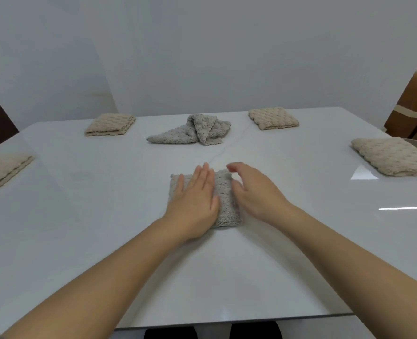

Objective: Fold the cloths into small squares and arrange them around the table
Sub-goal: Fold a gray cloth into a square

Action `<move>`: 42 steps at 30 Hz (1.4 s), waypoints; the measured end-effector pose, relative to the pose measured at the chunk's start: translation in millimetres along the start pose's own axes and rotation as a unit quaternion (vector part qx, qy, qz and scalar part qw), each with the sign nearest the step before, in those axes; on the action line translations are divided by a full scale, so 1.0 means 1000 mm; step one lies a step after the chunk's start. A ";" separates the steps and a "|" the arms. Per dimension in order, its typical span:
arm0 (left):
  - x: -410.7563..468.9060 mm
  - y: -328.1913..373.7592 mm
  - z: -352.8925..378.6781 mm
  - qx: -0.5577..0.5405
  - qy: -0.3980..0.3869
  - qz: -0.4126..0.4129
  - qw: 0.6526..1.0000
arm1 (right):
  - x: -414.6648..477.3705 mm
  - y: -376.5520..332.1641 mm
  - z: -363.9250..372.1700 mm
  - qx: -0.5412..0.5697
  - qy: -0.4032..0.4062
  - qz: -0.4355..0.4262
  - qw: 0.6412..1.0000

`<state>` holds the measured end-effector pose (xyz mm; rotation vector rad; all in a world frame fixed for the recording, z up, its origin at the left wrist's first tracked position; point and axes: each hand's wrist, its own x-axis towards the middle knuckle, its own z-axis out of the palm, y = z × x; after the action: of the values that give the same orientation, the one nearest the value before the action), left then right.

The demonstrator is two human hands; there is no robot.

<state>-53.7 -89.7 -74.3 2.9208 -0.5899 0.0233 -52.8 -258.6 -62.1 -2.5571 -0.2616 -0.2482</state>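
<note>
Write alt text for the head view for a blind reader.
The left hand presses flat on a folded grey cloth on a white table, the right hand beside it, fingers loosely curved. Four folded beige cloths sit around the table; a crumpled grey cloth lies beyond.

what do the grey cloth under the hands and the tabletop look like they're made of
The grey cloth looks like plush microfibre or fleece: matte, fuzzy pile with a bumpy raised texture. The exact fibre cannot be told. The table has a hard, glossy white top with faint grey veins and sharp light reflections, so it may be polished stone, sintered stone or a marble-look laminate.
</note>
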 end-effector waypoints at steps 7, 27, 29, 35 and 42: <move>0.000 0.000 0.019 0.015 -0.017 -0.023 0.999 | 0.008 0.007 0.029 -0.148 -0.167 -0.014 0.975; -0.051 -0.066 -0.043 -0.508 -0.083 -0.280 0.810 | 0.049 -0.028 0.058 -0.172 -0.166 -0.020 0.971; -0.046 -0.065 -0.046 -0.511 -0.105 -0.270 0.809 | 0.048 -0.028 0.058 -0.167 -0.165 -0.021 0.972; -0.030 -0.060 -0.051 -0.447 -0.029 -0.179 0.876 | 0.048 -0.026 0.060 -0.155 -0.151 -0.019 0.976; -0.024 -0.064 -0.047 -0.596 -0.206 -0.242 0.737 | 0.049 -0.024 0.062 -0.146 -0.143 -0.018 0.979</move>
<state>-50.4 -14.8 -38.7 1.6707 0.1611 -0.7692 -4.1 -198.6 -90.4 -2.8800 -0.4064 0.0772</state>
